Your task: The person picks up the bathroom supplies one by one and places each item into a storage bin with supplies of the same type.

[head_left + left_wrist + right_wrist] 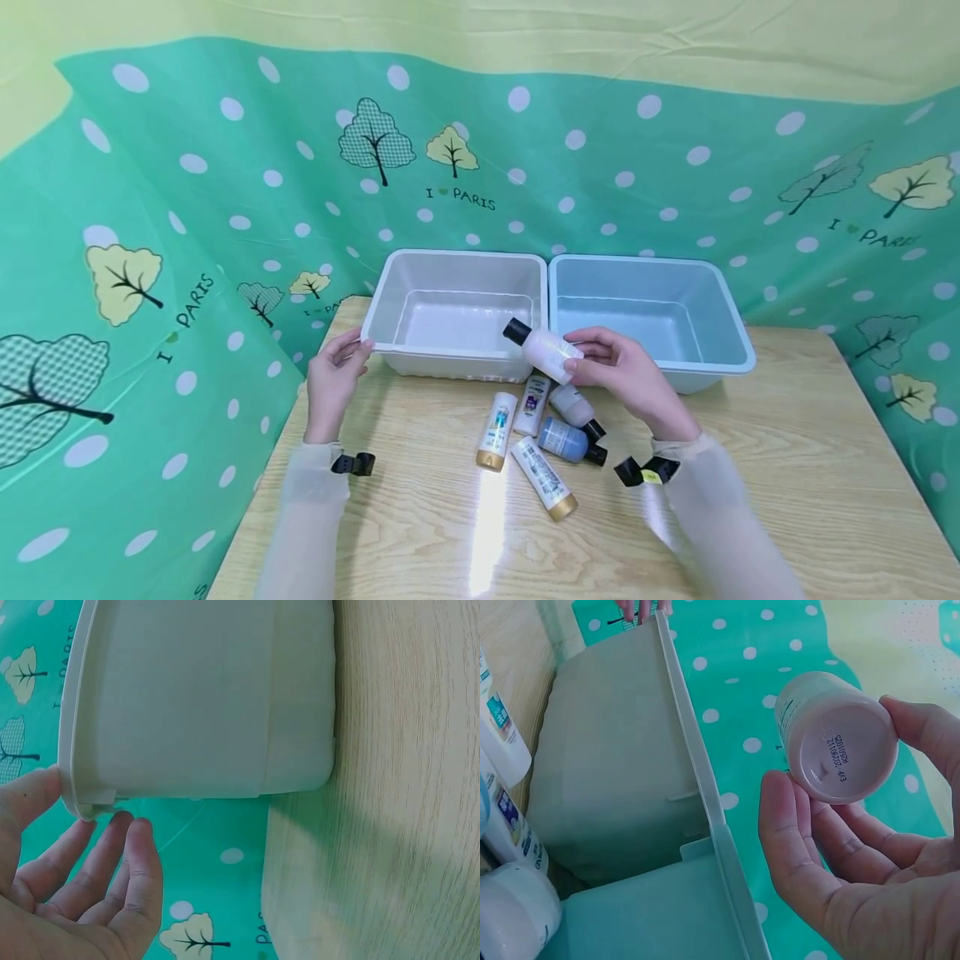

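Observation:
My right hand (611,362) pinches a pale pinkish bottle with a black cap (550,353) between thumb and fingers. It is tilted, cap to the upper left, over the near right rim of the grey bin (457,353). In the right wrist view the base of the bottle (844,754) faces the camera, with printed date text. At the grey bin's near left corner, my left hand (333,375) holds the rim; the left wrist view has the thumb on the rim (66,750) and fingers bent about the corner.
A light blue bin (652,364) stands right against the grey one. In front lie a white gold-capped bottle (497,429), another gold-capped bottle (542,475), a white bottle with a purple label (532,406), a blue bottle (562,440) and a greyish black-capped bottle (572,406).

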Demonstrator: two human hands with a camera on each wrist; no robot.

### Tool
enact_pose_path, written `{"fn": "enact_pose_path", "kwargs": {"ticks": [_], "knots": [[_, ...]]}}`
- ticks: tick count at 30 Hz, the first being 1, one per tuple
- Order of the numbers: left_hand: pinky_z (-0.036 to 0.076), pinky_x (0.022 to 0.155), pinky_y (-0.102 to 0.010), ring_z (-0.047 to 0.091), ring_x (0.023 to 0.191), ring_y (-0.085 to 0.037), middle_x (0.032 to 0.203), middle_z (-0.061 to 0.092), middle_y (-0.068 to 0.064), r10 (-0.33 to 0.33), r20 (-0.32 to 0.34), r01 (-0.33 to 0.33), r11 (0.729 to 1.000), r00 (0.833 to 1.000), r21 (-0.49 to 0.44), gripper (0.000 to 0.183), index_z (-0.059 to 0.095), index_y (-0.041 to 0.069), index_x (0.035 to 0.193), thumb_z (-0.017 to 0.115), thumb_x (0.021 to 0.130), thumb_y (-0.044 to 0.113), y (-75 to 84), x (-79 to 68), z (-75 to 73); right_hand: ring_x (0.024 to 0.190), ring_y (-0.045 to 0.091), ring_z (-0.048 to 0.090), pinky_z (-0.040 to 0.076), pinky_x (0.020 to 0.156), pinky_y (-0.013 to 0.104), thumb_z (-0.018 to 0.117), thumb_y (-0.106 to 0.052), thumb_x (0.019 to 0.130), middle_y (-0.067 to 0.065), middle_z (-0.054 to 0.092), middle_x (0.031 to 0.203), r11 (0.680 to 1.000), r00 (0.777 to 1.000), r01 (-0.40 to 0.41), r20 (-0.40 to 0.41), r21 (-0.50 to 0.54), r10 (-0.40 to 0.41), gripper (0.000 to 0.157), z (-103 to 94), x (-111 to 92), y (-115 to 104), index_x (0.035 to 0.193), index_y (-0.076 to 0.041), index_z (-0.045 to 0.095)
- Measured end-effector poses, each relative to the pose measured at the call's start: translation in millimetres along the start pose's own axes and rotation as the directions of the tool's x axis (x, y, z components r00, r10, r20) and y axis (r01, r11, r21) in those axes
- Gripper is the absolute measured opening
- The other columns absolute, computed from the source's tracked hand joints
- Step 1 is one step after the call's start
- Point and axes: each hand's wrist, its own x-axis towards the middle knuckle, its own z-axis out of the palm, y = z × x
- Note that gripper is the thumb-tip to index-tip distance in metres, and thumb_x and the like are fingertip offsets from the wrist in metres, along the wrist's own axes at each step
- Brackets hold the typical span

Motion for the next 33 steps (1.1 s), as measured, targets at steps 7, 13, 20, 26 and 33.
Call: {"fn": "enact_pose_path", "kwargs": {"ticks": [7,13,20,26,33], "knots": [[0.054,0.071,-0.026,0.061,0.096,-0.016,0.112,0.062,-0.007,-0.016,-0.005,0.016,1.000,1.000,0.005,0.048,0.060,0.014,0.121,0.067,0.082,0.041,-0.3,-0.9,-0.1,0.092,0.031,0.060,0.053,0.077,0.044,0.073,-0.024,0.080,0.020,0.058,0.107,1.000,1.000,0.003,0.017,-0.020,-0.002,0.051,4.9,15.5,-8.5,0.121,-0.003,0.052],[0.054,0.070,-0.026,0.061,0.096,-0.016,0.112,0.062,-0.007,-0.020,-0.012,0.020,1.000,1.000,0.004,0.049,0.060,0.015,0.121,0.067,0.081,0.042,-2.0,0.1,0.3,0.089,0.031,0.062,0.053,0.077,0.041,0.074,-0.032,0.078,0.016,0.059,0.108,0.998,0.999,-0.030,0.017,-0.061,0.031,0.055,11.3,28.2,-18.3,0.122,-0.007,0.053],[0.054,0.071,-0.027,0.061,0.095,-0.016,0.112,0.062,-0.006,-0.029,-0.013,0.029,1.000,1.000,0.008,0.049,0.060,0.016,0.121,0.066,0.081,0.044,-3.6,0.2,-0.4,0.091,0.030,0.061,0.052,0.080,0.044,0.074,-0.034,0.079,0.014,0.059,0.110,0.996,0.999,-0.013,0.049,-0.091,0.017,0.056,20.8,48.2,-27.7,0.123,-0.007,0.051],[0.054,0.072,-0.028,0.062,0.095,-0.017,0.112,0.063,-0.007,-0.034,-0.007,0.034,0.999,0.999,0.007,0.050,0.060,0.017,0.121,0.067,0.081,0.044,-3.9,1.2,0.4,0.092,0.028,0.060,0.051,0.080,0.047,0.075,-0.031,0.078,0.015,0.059,0.107,0.995,0.998,0.014,0.055,-0.095,-0.008,0.054,27.4,68.1,-30.5,0.120,-0.005,0.053],[0.054,0.072,-0.028,0.062,0.094,-0.016,0.110,0.063,-0.006,-0.023,-0.009,0.023,1.000,1.000,0.014,0.048,0.061,0.017,0.119,0.067,0.080,0.045,-4.4,2.3,-0.4,0.090,0.027,0.060,0.053,0.076,0.042,0.075,-0.030,0.078,0.014,0.059,0.105,0.990,0.998,-0.007,0.068,-0.141,0.017,0.052,35.1,86.3,-32.1,0.119,-0.005,0.054]]}}
